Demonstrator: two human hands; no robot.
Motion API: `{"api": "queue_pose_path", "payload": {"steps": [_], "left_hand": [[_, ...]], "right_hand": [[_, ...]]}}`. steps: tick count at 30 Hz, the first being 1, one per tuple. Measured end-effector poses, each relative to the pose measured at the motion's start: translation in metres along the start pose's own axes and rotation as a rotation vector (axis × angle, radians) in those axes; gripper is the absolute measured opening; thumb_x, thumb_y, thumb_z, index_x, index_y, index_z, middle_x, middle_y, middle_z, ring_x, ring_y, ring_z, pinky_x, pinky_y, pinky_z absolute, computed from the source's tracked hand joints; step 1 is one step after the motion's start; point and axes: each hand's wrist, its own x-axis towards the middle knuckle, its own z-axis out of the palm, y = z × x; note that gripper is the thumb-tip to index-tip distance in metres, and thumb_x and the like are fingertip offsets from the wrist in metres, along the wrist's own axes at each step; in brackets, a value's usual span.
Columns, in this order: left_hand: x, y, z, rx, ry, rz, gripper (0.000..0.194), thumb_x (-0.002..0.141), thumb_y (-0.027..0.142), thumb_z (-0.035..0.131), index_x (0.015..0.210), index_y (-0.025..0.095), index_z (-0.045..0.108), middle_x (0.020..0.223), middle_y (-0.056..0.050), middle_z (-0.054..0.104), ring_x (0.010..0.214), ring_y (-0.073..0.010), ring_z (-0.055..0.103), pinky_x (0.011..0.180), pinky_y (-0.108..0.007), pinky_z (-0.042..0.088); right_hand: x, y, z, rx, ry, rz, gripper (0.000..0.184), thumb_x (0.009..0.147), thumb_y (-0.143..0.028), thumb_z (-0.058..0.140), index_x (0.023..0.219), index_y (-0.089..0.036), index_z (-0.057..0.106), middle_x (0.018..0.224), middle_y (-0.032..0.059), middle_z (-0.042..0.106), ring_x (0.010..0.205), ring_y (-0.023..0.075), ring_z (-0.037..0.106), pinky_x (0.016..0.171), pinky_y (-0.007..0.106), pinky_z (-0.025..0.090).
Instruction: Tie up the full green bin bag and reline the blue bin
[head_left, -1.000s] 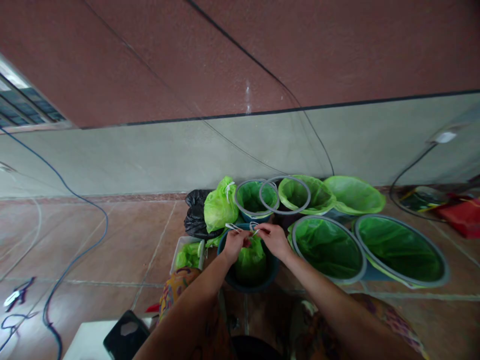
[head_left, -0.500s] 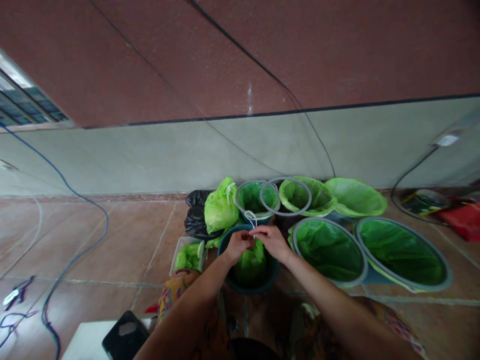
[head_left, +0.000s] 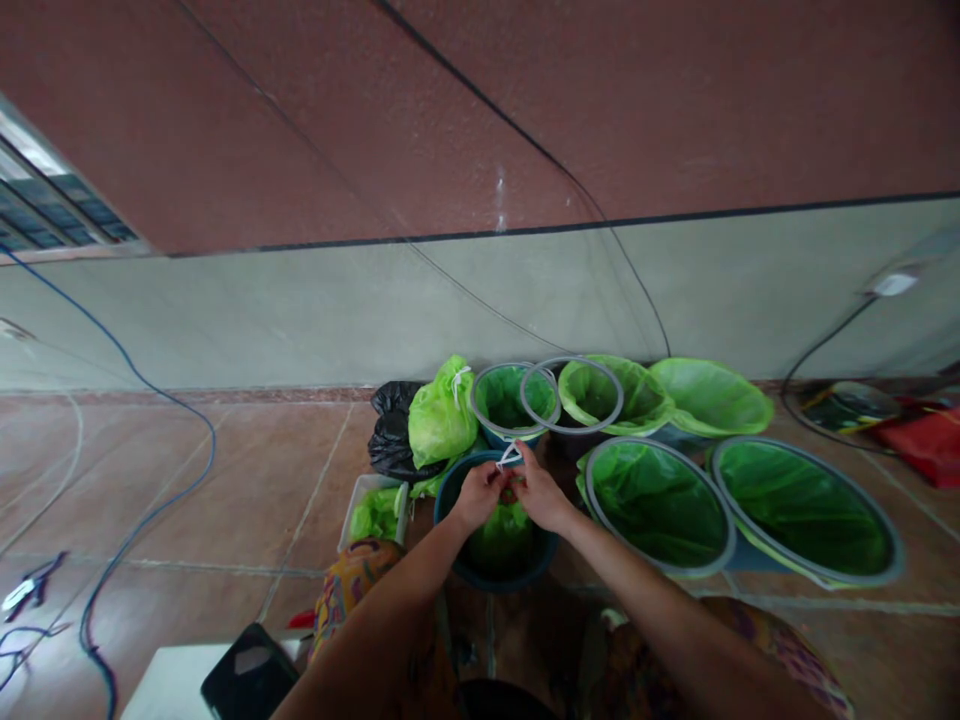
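A dark blue bin (head_left: 538,565) stands on the tiled floor in front of me with a green bag (head_left: 499,535) gathered inside it. Both my hands meet over the bag's neck. My left hand (head_left: 480,495) is closed, pinching the white drawstring (head_left: 510,455) at the neck. My right hand (head_left: 534,488) is closed too, fingers pinched on the same white string, whose loop sticks up between the hands.
Several bins lined with green bags (head_left: 656,500) stand to the right and behind, along the wall. A tied green bag (head_left: 439,415) and a black bag (head_left: 390,435) lie at left. A small tray of green bags (head_left: 375,510), a dark phone (head_left: 247,675) and blue cables (head_left: 150,520) lie on the floor.
My hands have drawn closer together over the bag's neck. The white string ends, spread sideways a second ago, now stand up in a loop between my fingers.
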Motion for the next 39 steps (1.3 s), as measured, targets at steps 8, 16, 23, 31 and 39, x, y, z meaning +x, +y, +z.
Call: {"api": "queue_pose_path", "payload": {"steps": [8,16,23,31,39], "left_hand": [[-0.005,0.007,-0.004,0.262,0.059,0.114,0.02,0.086,0.025,0.051,0.073,0.017,0.064,0.059,0.003,0.056,0.057,-0.0099,0.051,0.055,-0.02,0.04],[-0.005,0.006,0.003,0.05,0.09,-0.101,0.022,0.085,0.031,0.054,0.068,0.019,0.06,0.05,0.004,0.056,0.038,-0.0087,0.046,0.041,-0.021,0.035],[-0.005,0.006,0.006,-0.055,0.225,-0.288,0.024,0.082,0.031,0.064,0.062,0.017,0.062,0.044,0.005,0.051,0.034,-0.0068,0.042,0.039,-0.02,0.029],[-0.003,0.011,0.008,-0.142,0.297,-0.407,0.025,0.082,0.022,0.063,0.059,0.015,0.056,0.042,0.005,0.048,0.033,-0.0051,0.04,0.037,-0.018,0.024],[-0.001,0.012,0.007,-0.061,0.287,-0.357,0.026,0.084,0.021,0.056,0.059,0.015,0.058,0.043,0.004,0.05,0.033,-0.0049,0.04,0.039,-0.019,0.025]], "right_hand": [[0.0,-0.002,0.006,-0.01,0.076,0.032,0.077,0.074,-0.012,0.061,0.147,-0.017,0.035,0.082,0.0004,0.072,0.079,0.0184,0.069,0.079,0.032,0.051],[0.006,0.009,0.012,0.16,0.111,0.147,0.071,0.075,-0.024,0.066,0.142,-0.018,0.041,0.067,-0.0024,0.068,0.055,0.0165,0.062,0.056,0.028,0.048],[-0.001,-0.001,0.009,-0.147,0.089,-0.019,0.04,0.076,-0.01,0.056,0.115,-0.02,0.062,0.077,0.0007,0.071,0.072,0.0165,0.067,0.072,0.028,0.049],[-0.006,-0.011,0.011,-0.488,0.039,-0.082,0.031,0.084,-0.007,0.047,0.1,-0.019,0.07,0.099,0.0063,0.074,0.094,0.0181,0.067,0.085,0.028,0.045],[-0.004,-0.008,0.009,-0.488,0.002,-0.016,0.029,0.088,-0.011,0.045,0.096,-0.017,0.073,0.101,0.0076,0.073,0.096,0.0176,0.065,0.087,0.028,0.044]]}}
